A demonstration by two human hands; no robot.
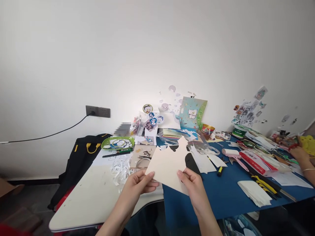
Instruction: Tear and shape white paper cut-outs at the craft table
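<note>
Cream card cutout, pinched at its lower edge by both hands, hangs tilted above the bench's near edge. Left hand fingers close on the left corner, right hand fingers on the bottom edge. Judging from this, light grips near the edges keep it flat and uncreased. Beyond lie white paper scraps, a yellow highlighter and the blue bench. Another person's hand works far right.

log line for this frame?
left hand: holds cream paper cutout | right hand: holds same cutout | above blue table | co-worker's hand far right
</note>
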